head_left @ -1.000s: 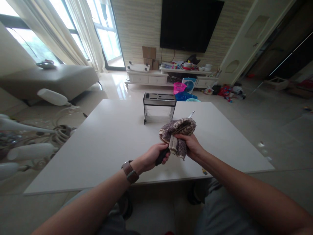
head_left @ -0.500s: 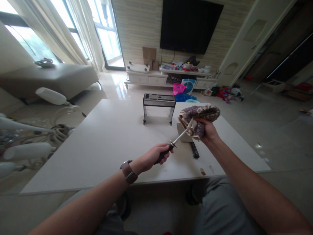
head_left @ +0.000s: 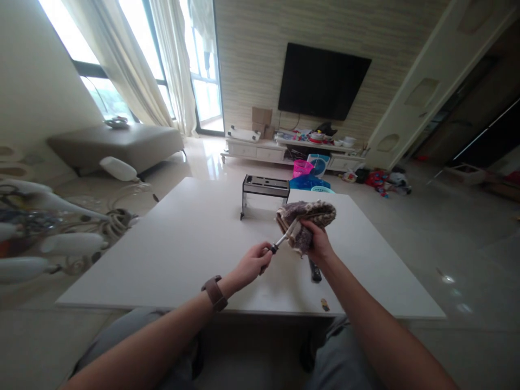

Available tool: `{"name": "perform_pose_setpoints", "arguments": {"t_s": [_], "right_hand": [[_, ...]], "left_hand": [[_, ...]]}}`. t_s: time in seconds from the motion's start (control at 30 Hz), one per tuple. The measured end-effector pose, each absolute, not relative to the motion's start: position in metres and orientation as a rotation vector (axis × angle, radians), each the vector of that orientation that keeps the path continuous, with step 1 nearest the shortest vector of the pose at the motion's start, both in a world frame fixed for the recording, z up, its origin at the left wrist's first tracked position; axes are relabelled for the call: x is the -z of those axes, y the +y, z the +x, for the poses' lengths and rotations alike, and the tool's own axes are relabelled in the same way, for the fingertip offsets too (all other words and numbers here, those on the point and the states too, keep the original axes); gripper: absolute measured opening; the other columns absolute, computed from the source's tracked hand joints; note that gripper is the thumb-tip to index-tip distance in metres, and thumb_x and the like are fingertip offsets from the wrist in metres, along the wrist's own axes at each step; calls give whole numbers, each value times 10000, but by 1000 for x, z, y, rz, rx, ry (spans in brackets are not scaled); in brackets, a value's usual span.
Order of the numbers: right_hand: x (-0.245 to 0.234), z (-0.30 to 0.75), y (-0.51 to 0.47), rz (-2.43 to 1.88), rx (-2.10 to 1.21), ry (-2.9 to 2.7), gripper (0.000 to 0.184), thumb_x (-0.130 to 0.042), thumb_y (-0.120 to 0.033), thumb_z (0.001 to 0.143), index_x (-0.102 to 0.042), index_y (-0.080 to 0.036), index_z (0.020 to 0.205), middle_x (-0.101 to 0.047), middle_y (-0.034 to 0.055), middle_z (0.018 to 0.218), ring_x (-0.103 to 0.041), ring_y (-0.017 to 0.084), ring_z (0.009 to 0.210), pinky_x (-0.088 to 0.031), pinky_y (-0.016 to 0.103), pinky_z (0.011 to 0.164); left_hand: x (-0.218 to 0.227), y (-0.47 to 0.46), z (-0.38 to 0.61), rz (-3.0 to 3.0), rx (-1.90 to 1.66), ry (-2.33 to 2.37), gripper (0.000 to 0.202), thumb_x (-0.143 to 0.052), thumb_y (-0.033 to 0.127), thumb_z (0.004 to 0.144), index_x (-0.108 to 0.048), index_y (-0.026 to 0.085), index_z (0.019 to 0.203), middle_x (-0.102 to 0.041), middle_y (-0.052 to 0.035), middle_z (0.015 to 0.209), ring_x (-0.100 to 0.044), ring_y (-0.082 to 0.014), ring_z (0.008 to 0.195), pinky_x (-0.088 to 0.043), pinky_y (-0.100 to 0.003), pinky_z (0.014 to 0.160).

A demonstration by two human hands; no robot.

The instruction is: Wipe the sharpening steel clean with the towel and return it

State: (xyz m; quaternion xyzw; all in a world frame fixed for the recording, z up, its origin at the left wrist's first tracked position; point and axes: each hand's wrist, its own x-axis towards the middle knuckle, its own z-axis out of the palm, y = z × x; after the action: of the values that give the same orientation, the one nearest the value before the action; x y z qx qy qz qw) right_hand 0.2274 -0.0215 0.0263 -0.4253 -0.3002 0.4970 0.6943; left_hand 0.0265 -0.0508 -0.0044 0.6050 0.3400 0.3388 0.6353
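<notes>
1 left hand + 1 right hand, so 2
Also got 1 metal rod, 1 cloth, 1 knife handle, 1 slotted stand, 1 table, 1 TV and 1 pink basket

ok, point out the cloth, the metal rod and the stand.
cloth (head_left: 301,212): head view, on its upper folds
metal rod (head_left: 283,238): head view, on its bare shaft
stand (head_left: 266,188): head view, on its upper section

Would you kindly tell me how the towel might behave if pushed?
The towel would probably flop, since it bunches in soft folds in the right hand. Its shaggy surface suggests little slipperiness, and its irregular shape seems unlikely to roll.
</notes>
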Motion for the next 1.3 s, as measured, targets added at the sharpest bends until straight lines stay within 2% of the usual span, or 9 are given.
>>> {"name": "perform_pose_setpoints", "arguments": {"t_s": [0.07, 0.2, 0.43, 0.57, 0.7, 0.83, 1.03, 1.17, 1.3], "right_hand": [[-22, 211, -29, -972, -1175, -682, 350, -844, -225, 567, -718, -146, 884, -776, 53, 842, -720, 213, 728, -598, 330, 694], [-17, 199, -33, -1039, -1111, -826, 453, -866, -214, 521, -732, -140, 947, -781, 68, 930, -727, 252, 805, -593, 372, 743], [-31, 208, -22, -1126, -996, -887, 440, -857, -238, 500, -741, -142, 914, -781, 70, 925, -722, 264, 810, -582, 379, 738], [-30, 204, -23, -1110, -955, -943, 459, -851, -241, 506, -727, -127, 933, -778, 89, 939, -718, 267, 824, -576, 373, 740], [-5, 200, -25, -1018, -975, -881, 496, -850, -214, 519, -707, -152, 991, -775, 70, 967, -717, 246, 830, -584, 350, 734], [18, 195, -30, -1051, -1075, -720, 408, -853, -179, 517, -723, -167, 904, -773, 45, 888, -714, 234, 774, -592, 333, 686], [14, 208, -22, -1012, -1124, -582, 419, -859, -148, 495, -724, -160, 891, -775, 32, 881, -719, 229, 772, -602, 351, 727], [10, 233, -15, -998, -1079, -473, 289, -839, -164, 521, -713, -149, 780, -758, 34, 770, -702, 206, 677, -601, 331, 655], [10, 253, -12, -938, -997, -424, 291, -825, -160, 556, -713, -154, 825, -761, 23, 809, -711, 186, 714, -607, 311, 691]], "left_hand": [[7, -54, 37, 1375, -874, 784, 227, -576, 364, 835, -509, 182, 952, -439, 75, 634, -417, -74, 482, -347, -196, 434], [5, -56, 52, 1269, -949, 787, 400, -610, 261, 724, -475, 184, 1093, -508, 75, 677, -449, -72, 450, -370, -196, 403], [-7, -47, 59, 1155, -855, 734, 229, -582, 358, 746, -480, 191, 865, -519, 56, 542, -479, -98, 397, -386, -206, 381], [5, -38, 60, 1172, -816, 745, 315, -547, 503, 785, -461, 200, 767, -522, 36, 504, -451, -99, 352, -336, -201, 341], [34, -34, 51, 1196, -771, 804, 330, -573, 512, 790, -506, 189, 798, -443, 76, 493, -362, -73, 357, -280, -182, 333], [50, -47, 36, 1285, -729, 857, 317, -539, 492, 870, -523, 178, 830, -415, 78, 537, -343, -74, 421, -274, -190, 388], [29, -57, 19, 1438, -620, 954, 322, -481, 478, 935, -568, 174, 874, -408, 59, 588, -367, -106, 529, -297, -227, 485], [27, -55, 11, 1628, -612, 1034, 294, -496, 433, 925, -604, 173, 840, -533, 11, 705, -467, -147, 661, -349, -253, 589], [40, -53, 3, 1775, -610, 1099, 279, -494, 413, 928, -608, 182, 820, -579, -3, 741, -503, -171, 716, -354, -269, 651]]}}
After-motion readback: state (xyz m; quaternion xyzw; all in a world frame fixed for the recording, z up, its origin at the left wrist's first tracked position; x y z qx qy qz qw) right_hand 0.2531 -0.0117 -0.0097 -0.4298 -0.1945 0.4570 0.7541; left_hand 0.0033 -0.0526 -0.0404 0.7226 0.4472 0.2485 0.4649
